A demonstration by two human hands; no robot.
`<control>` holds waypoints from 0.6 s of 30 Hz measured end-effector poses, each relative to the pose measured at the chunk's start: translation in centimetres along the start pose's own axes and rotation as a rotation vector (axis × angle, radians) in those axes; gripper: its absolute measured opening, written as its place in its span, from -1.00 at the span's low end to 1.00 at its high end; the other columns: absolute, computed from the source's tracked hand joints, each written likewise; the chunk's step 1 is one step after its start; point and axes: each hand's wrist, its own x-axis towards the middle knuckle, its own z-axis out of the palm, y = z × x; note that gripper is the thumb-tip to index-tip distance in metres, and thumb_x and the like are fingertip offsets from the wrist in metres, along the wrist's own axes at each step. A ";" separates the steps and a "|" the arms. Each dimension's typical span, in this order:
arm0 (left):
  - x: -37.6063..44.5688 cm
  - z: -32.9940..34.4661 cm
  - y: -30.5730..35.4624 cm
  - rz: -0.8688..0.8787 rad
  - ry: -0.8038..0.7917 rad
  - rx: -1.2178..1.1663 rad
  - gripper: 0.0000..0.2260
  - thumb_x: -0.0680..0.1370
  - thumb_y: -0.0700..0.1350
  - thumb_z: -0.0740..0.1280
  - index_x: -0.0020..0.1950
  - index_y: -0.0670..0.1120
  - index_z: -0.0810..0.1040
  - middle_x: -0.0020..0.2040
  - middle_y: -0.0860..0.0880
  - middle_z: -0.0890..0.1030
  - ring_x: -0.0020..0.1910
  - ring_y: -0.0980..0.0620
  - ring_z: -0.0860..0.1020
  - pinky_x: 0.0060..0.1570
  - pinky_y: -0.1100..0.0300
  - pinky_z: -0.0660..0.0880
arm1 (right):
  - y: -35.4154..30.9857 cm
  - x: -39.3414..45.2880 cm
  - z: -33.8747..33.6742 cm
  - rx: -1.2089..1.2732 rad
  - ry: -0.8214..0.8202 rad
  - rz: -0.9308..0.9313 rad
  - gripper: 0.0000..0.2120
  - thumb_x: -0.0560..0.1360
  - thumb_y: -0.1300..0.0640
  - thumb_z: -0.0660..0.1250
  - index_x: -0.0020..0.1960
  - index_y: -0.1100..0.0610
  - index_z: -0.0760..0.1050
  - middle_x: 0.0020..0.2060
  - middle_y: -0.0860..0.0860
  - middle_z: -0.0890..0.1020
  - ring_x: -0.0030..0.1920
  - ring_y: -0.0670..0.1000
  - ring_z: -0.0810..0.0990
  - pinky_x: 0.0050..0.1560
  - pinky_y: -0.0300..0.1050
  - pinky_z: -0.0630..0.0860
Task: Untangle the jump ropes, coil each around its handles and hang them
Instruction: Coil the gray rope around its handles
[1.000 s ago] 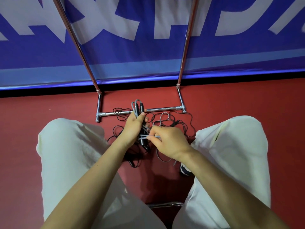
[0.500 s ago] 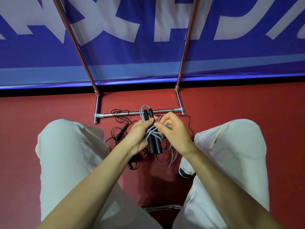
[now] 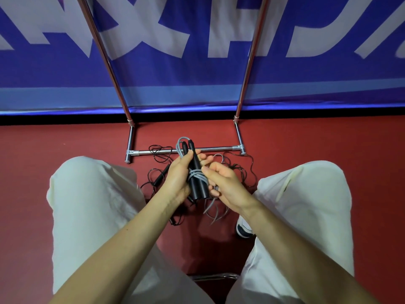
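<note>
Since a second ago we have raised the paired black handles (image 3: 198, 178): our left hand (image 3: 178, 178) grips them upright above the floor, our right hand (image 3: 223, 183) pinches the grey rope (image 3: 195, 174), several turns wound; coiling proceeds.

A dark red floor (image 3: 65, 137) runs back to a black strip at the base of a blue banner (image 3: 197, 69) (large pale lettering across it). A bright violet-blue line glows along the banner's lower edge.
</note>
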 end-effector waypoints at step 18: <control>1.1 0.1 0.2 0.043 -0.019 0.122 -0.77 0.69 -0.02 0.12 0.13 -0.12 0.49 0.04 -0.04 0.71 0.09 0.07 0.65 0.13 0.11 0.48 | 0.2 0.4 0.6 -0.063 0.001 -0.014 -0.77 0.64 0.10 0.22 -0.20 0.04 0.47 -0.42 -0.11 0.37 -0.41 -0.14 0.29 -0.49 -0.33 0.20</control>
